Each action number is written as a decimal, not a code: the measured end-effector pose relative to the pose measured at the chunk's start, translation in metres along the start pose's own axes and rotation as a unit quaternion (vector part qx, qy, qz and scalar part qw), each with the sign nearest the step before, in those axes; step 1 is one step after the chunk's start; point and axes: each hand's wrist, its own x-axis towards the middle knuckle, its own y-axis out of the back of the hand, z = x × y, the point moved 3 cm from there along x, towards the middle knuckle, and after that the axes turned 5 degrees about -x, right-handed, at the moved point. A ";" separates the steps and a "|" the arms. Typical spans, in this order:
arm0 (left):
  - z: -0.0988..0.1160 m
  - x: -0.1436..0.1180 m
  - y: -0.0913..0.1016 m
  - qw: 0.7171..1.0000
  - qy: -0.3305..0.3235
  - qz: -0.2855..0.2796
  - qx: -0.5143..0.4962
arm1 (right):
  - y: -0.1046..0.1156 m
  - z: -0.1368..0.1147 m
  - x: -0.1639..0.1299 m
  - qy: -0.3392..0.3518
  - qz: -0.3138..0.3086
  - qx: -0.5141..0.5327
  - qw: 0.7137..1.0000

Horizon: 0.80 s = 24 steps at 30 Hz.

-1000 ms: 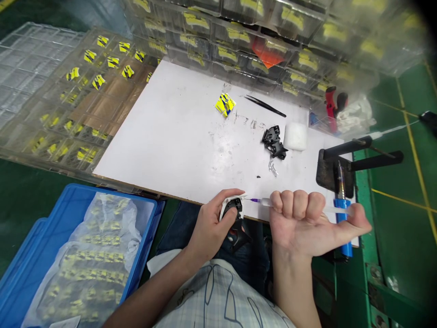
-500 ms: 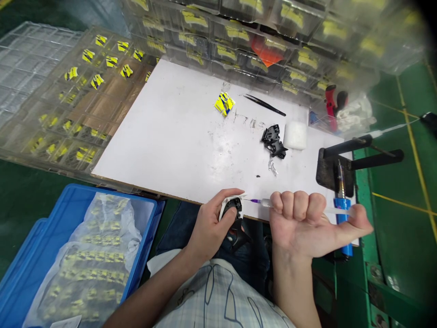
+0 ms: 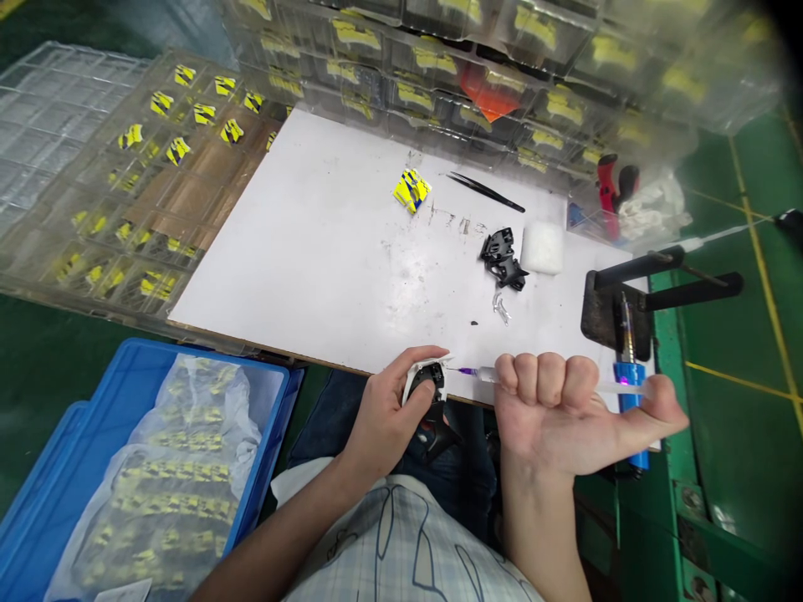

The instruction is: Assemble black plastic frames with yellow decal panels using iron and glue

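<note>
**Barely anything moved: syringe tip parked at the part**

So, checking in from the remote seat. Comparing with the shots from a second ago, pretty much nothing has shifted. Both hands sit where they were at the near edge of the white board [image 3: 326, 242], at about 6 o'clock in the view. The right fist may have crept a hair lower, that's all. I read that as a slow, steady dab at one spot, not a reposition.

The left hand [image 3: 386, 418] is curled around a small black-and-white plastic part [image 3: 427, 386], thumb on top, fingers wrapped underneath. It's held just off the board's edge, above the lap.

The right hand [image 3: 565, 414] is a closed fist around a clear syringe [image 3: 486, 374], with the thumb stretched out toward 3 o'clock against the plunger end. The purple needle hub points toward 9 o'clock, tip right at the part's top corner. Whether it actually touches, I can't tell.

Elsewhere on the board: a loose black part [image 3: 502, 259] and a white foam block [image 3: 543, 248] at roughly 1 o'clock, black tweezers [image 3: 486, 194] further back, a yellow-blue piece [image 3: 412, 190] at 12. A blue-handled tool [image 3: 629, 393] hangs in a black stand [image 3: 611, 313] at 3 o'clock. A blue bin [image 3: 94, 418] of bagged pieces is at 8 o'clock.
</note>
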 end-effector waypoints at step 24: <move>-0.003 0.001 -0.001 1.000 -0.022 -0.015 0.011 | -0.001 0.001 -0.004 -0.001 -0.007 -0.017 1.000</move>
